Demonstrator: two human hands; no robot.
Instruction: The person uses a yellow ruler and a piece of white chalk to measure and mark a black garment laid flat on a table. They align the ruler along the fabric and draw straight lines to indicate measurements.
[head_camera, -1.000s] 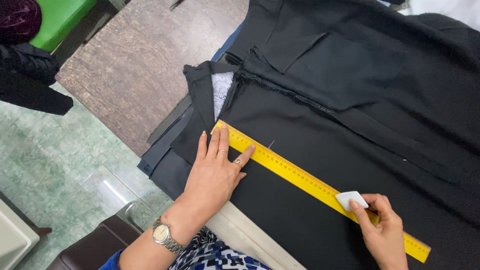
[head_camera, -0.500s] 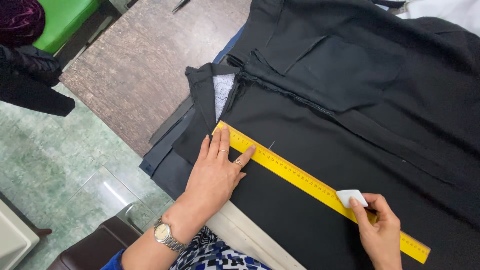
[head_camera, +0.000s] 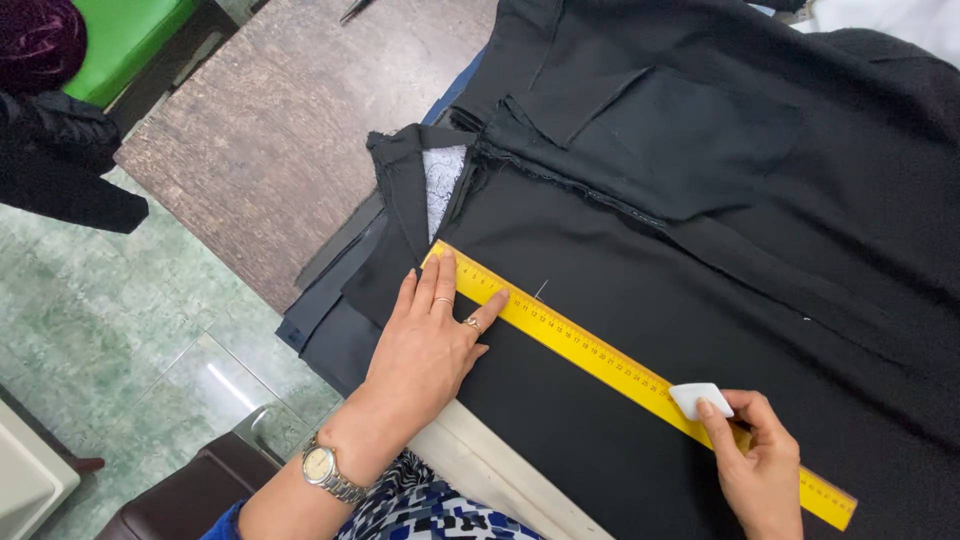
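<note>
A long yellow ruler (head_camera: 600, 355) lies slantwise on black fabric (head_camera: 700, 230) spread over the table. My left hand (head_camera: 430, 340) rests flat on the ruler's upper left end, fingers spread, holding it down; it wears a ring and a wristwatch. My right hand (head_camera: 760, 465) pinches a small white piece of tailor's chalk (head_camera: 697, 398) against the ruler's far edge, near its lower right end. A short white chalk mark (head_camera: 540, 290) shows on the fabric just above the ruler.
The brown wooden table (head_camera: 280, 130) shows at upper left, with scissors (head_camera: 355, 10) at its far edge. A white lace patch (head_camera: 440, 185) peeks from the fabric's folded edge. Green tiled floor (head_camera: 90, 300), a green seat (head_camera: 120, 35) and a dark garment (head_camera: 55, 160) lie to the left.
My right hand with the chalk has shifted slightly along the ruler's edge. My left hand stays pressed on the ruler.
</note>
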